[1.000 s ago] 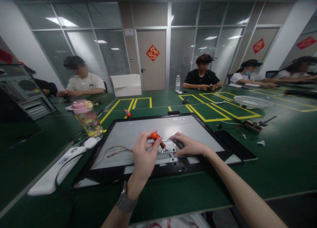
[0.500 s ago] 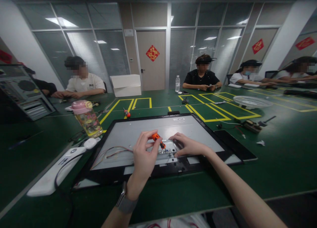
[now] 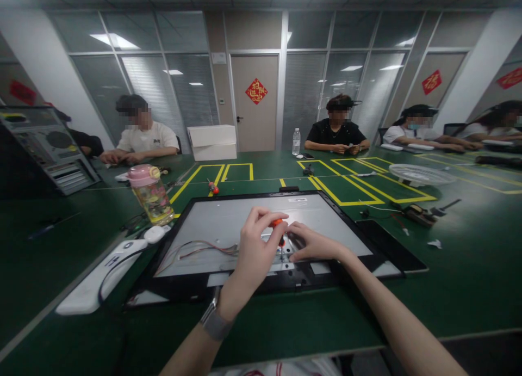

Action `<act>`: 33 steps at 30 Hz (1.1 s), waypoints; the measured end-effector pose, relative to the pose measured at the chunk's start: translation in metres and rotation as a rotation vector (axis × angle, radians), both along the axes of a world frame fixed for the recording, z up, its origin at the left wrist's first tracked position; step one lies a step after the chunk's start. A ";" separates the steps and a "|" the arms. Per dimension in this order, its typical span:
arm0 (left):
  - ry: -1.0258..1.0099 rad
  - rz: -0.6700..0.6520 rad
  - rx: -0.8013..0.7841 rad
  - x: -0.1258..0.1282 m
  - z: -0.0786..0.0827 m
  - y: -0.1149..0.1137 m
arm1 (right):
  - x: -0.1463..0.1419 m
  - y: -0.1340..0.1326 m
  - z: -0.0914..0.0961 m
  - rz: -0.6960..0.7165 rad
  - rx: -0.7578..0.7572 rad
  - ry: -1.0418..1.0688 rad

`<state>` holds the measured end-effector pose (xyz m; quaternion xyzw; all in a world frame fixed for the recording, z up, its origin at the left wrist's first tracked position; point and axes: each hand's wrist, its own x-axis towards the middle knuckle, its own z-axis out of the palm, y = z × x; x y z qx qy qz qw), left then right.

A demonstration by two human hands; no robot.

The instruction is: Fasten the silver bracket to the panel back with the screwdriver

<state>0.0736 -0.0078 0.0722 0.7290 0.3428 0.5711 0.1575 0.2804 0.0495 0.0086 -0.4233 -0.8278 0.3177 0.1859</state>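
Observation:
My left hand (image 3: 261,242) pinches a screwdriver (image 3: 280,223) by its short orange-and-black handle. The tool stands nearly upright over a small metal bracket (image 3: 287,259) on the back of a flat display panel (image 3: 228,215). My right hand (image 3: 316,242) rests at the right side of this bracket, thumb and forefinger apart, fingertips close to the screwdriver. The screwdriver's tip and any screw below it are too small to make out. Thin wires (image 3: 199,248) run over the panel to the left of my left hand.
Left of the panel are a pink-lidded bottle (image 3: 150,196) and a white power strip (image 3: 101,278). A black phone-like slab (image 3: 393,245) lies right. Further back are a red screwdriver (image 3: 213,188), a white round grille (image 3: 420,174), a computer case (image 3: 49,147) and several people.
My left hand has moved right, and the screwdriver has gone from tilted to nearly upright above the bracket. My right hand stays at the bracket. The whole view has shifted slightly.

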 end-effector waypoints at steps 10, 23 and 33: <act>-0.192 -0.117 -0.142 0.004 -0.011 0.036 | 0.000 0.001 -0.001 -0.003 -0.010 0.025; -0.263 0.003 -0.037 0.000 -0.022 0.028 | -0.002 -0.004 0.005 -0.035 -0.024 -0.024; -0.259 -0.006 -0.011 0.003 -0.023 0.019 | -0.001 -0.002 0.003 -0.021 -0.010 -0.019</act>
